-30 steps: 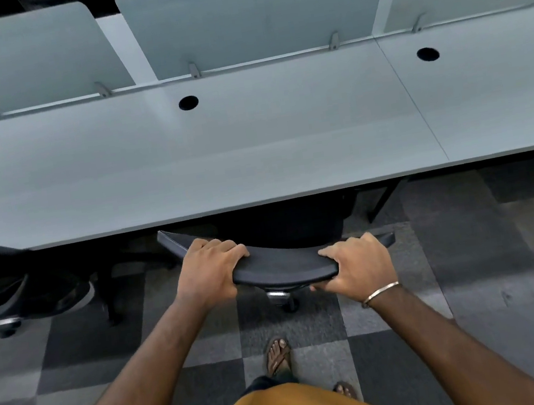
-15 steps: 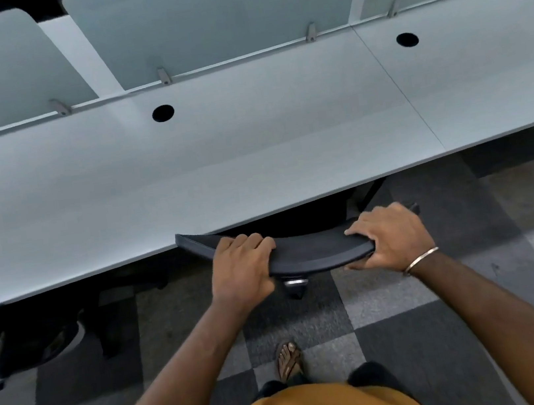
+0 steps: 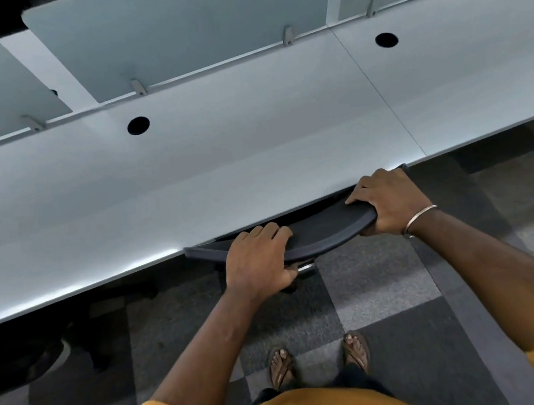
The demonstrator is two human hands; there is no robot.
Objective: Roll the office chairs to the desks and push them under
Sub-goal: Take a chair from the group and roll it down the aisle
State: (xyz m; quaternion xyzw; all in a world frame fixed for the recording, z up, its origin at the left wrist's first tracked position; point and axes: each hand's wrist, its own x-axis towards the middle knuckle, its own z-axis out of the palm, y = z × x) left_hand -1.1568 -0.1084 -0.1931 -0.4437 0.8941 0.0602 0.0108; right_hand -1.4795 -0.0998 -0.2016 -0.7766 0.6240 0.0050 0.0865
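Now seated almost fully beneath the desk: office chair, only the curved top edge of its dark backrest and a glimpse of the base below showing past the desk's front edge. Left hand clamped over the backrest's left-centre, fingers draped across the top, thumb tucked beneath. Right hand gripping the right end, knuckles touching or just short of the desk edge; contact hard to confirm at this angle. Both arms extended forward and down, right wrist carrying a thin metal bangle. To finish the step well: push evenly through both palms so the chair rolls straight rather than pivoting; keep fingers clear of the gap between backrest and desk edge, the right ones especially; stop once the backrest meets the edge, then let go. Beyond the chair: frosted divider panels along the back of the desk, a round cable hole in the surface, checked grey carpet tiles underfoot, sandalled feet set close behind, and probably another dark chair at far left.
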